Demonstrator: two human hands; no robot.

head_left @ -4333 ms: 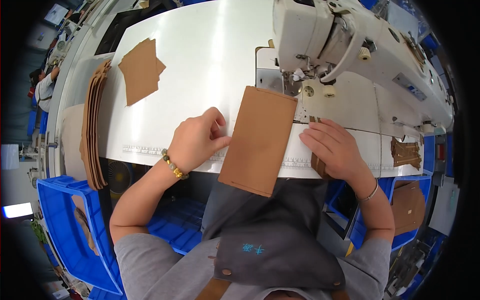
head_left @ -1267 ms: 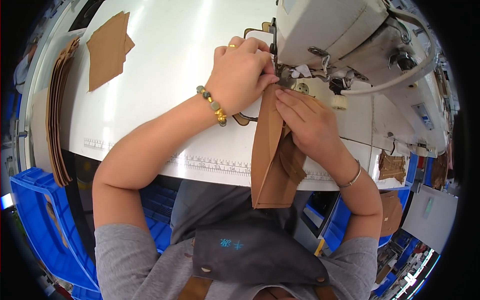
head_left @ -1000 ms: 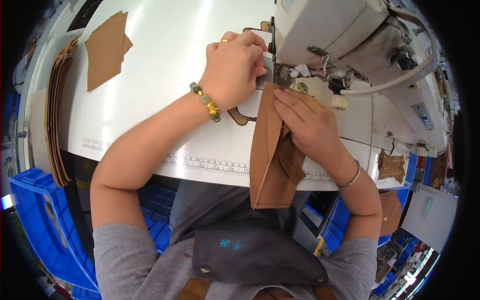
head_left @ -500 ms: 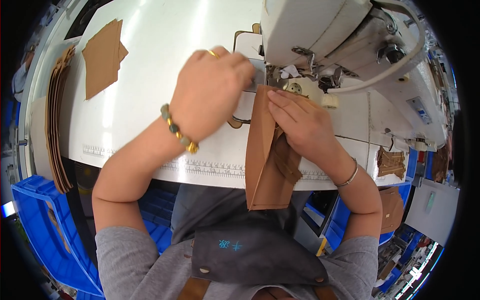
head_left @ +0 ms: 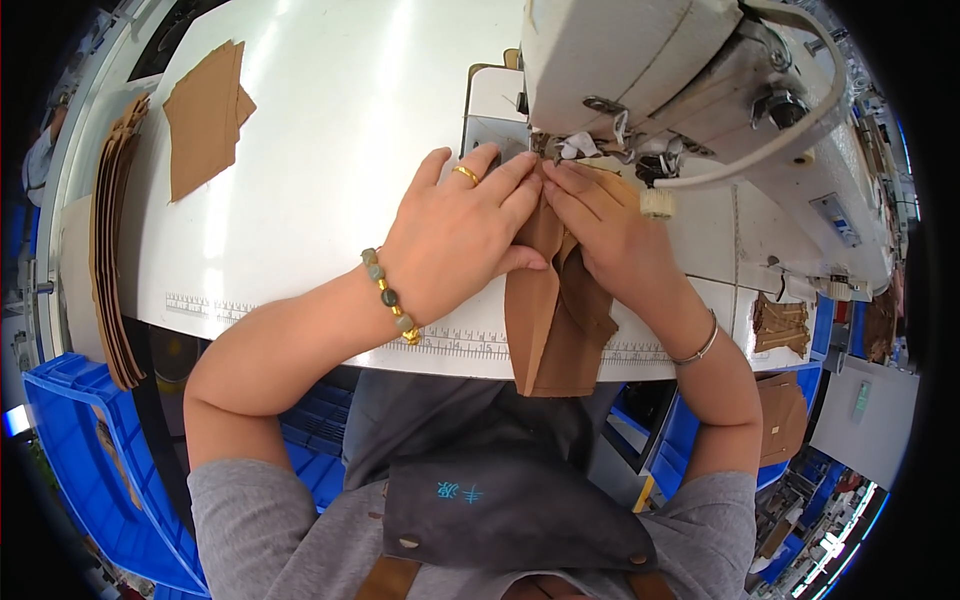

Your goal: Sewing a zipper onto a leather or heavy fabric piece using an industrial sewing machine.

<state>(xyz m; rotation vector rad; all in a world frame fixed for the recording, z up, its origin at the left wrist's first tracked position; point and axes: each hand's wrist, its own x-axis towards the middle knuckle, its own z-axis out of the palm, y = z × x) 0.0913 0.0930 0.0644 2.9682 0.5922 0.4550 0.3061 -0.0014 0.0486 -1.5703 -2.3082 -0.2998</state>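
Note:
My left hand (head_left: 455,230) lies with fingers spread, fingertips and thumb on the upper part of a folded brown piece (head_left: 535,340) at the front of the white sewing machine (head_left: 650,60). My right hand (head_left: 610,230), fingers together, grips the piece's right side near its top. The piece's top end reaches the presser foot area under the machine head, where fingers partly hide it. Its lower end hangs a little past the table edge, with darker folded layers showing on its right.
Loose brown pieces (head_left: 200,125) lie on the white table (head_left: 300,200); a long stack (head_left: 115,250) stands at its left edge, a small bundle (head_left: 780,325) at right. Blue bins (head_left: 75,430) flank me below. A partly visible person (head_left: 40,150) is at far left.
The once-flat brown piece is now folded, gripped by my right hand. In the last half second my left hand came down onto it, and the piece slid slightly toward the machine.

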